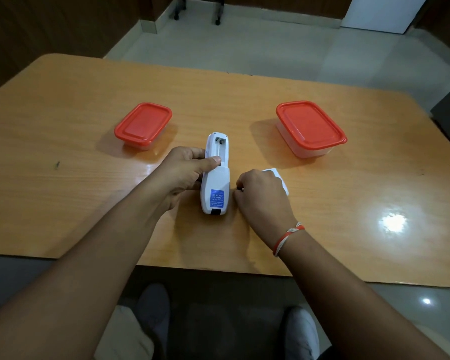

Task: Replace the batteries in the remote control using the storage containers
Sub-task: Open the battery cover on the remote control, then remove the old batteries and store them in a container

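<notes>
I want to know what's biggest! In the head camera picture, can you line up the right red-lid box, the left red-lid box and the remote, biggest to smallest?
1. Right red-lid box, looks largest.
2 and 3. Left red-lid box and remote: too close to rank; the remote is longer but narrower, and sits nearer the camera.

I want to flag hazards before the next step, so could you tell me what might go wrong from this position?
1. The remote lies face down with its battery bay open; the left hand grips only one side, so it may slide on the glossy table.
2. Both red-lidded containers are closed; the right hand, curled on something small and dark, cannot open them alone.
</notes>
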